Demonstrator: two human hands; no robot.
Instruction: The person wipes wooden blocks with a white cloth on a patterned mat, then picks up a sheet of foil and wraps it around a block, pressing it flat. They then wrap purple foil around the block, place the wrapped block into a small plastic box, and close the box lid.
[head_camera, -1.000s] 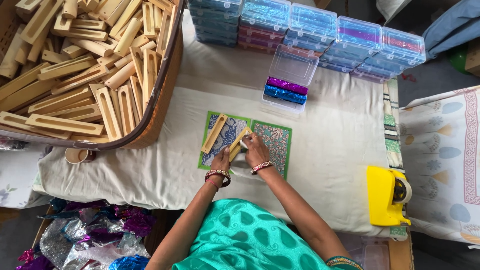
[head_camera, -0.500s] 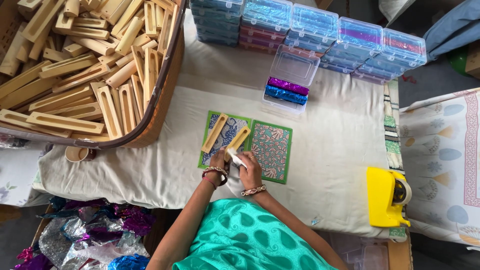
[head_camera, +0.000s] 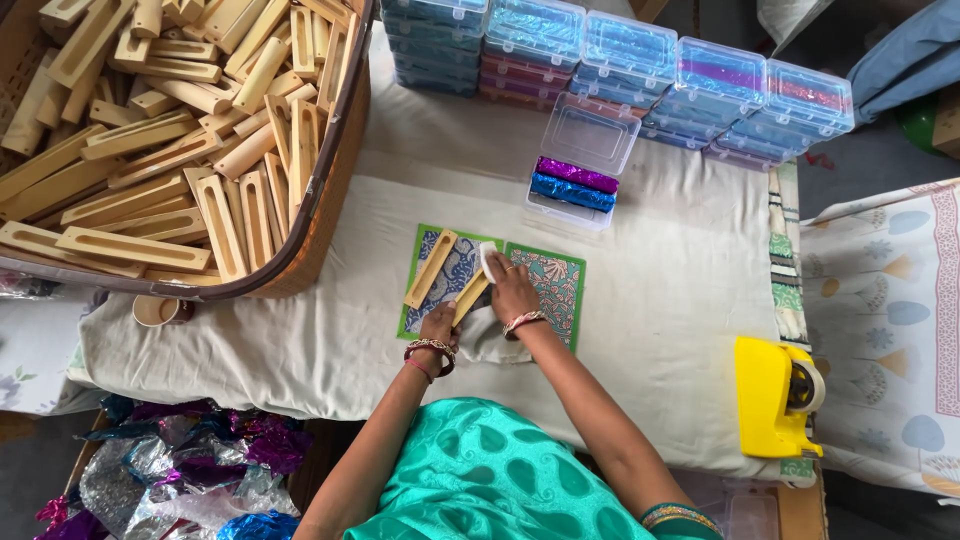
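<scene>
Two patterned paper sheets with green borders (head_camera: 552, 285) lie side by side on the white cloth. Two slotted wooden sticks rest on them: one (head_camera: 430, 268) on the left sheet, the other (head_camera: 470, 297) slanting near the middle. My left hand (head_camera: 438, 325) presses down on the lower end of the second stick. My right hand (head_camera: 508, 285) grips a small white piece (head_camera: 487, 260) at that stick's upper end. A crumpled white cloth (head_camera: 490, 340) lies just below my hands.
A large basket (head_camera: 320, 200) full of wooden slotted sticks fills the upper left. Stacked clear plastic boxes (head_camera: 640, 70) line the far edge; one open box (head_camera: 575, 185) holds purple and blue foil. A yellow tape dispenser (head_camera: 775, 395) sits right. Foil scraps (head_camera: 180, 470) lie lower left.
My hands dropped toward me for a moment, then my right hand moved back up to the stick's upper end with the white piece. The left hand stayed low on the stick.
</scene>
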